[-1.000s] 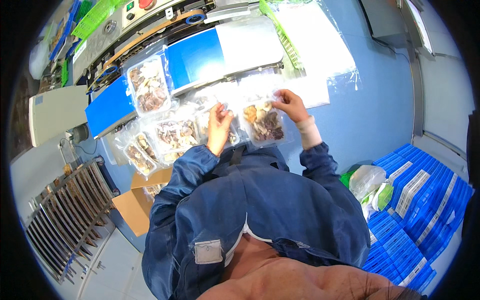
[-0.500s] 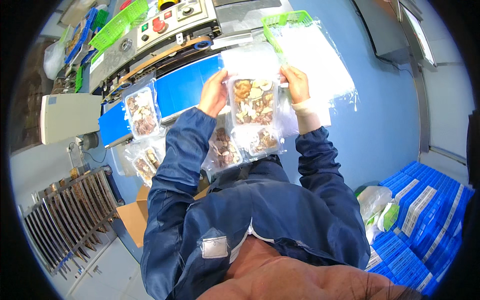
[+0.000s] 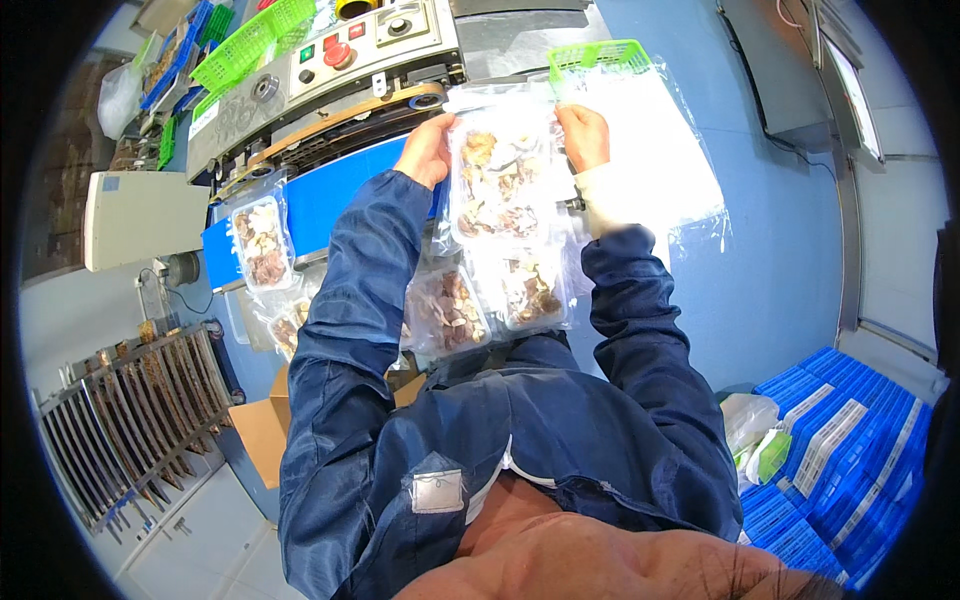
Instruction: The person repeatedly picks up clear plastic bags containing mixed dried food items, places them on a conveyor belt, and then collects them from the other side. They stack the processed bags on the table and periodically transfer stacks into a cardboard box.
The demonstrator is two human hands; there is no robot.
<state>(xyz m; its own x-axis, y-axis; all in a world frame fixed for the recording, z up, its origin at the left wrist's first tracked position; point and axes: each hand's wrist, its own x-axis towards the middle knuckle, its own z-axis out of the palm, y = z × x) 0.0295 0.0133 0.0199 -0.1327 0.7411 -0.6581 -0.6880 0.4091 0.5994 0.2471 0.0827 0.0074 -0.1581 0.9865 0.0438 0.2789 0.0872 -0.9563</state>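
Blue floor spreads to the right of a work station where everything is lit brightly enough to wash out some detail. Over the near side of that station, in front of the person's chest, a clear bagged tray of brown, cream and yellowish food pieces is held up between two bare hands, its long sides running away from the body. The left hand is nearly closed, pinching the bag's upper left edge between thumb and fingers. The right hand is also mostly closed, with its thumb and curled fingers gripping the upper right edge.

Just below the held pack, nearer the body, lie a left lower pack and a right lower pack, side by side, both filled with similar pieces. Farther left, another filled pack rests on a blue belt, and one more pack is partly hidden by the left sleeve. Beyond the belt stands a machine with a control panel carrying a red button. A green basket sits at the upper right, with glaring white sheets of plastic beside it.

Toward the edges, an open cardboard box is near the left elbow, a slatted metal rack stands at the lower left, and blue crates are stacked at the lower right.
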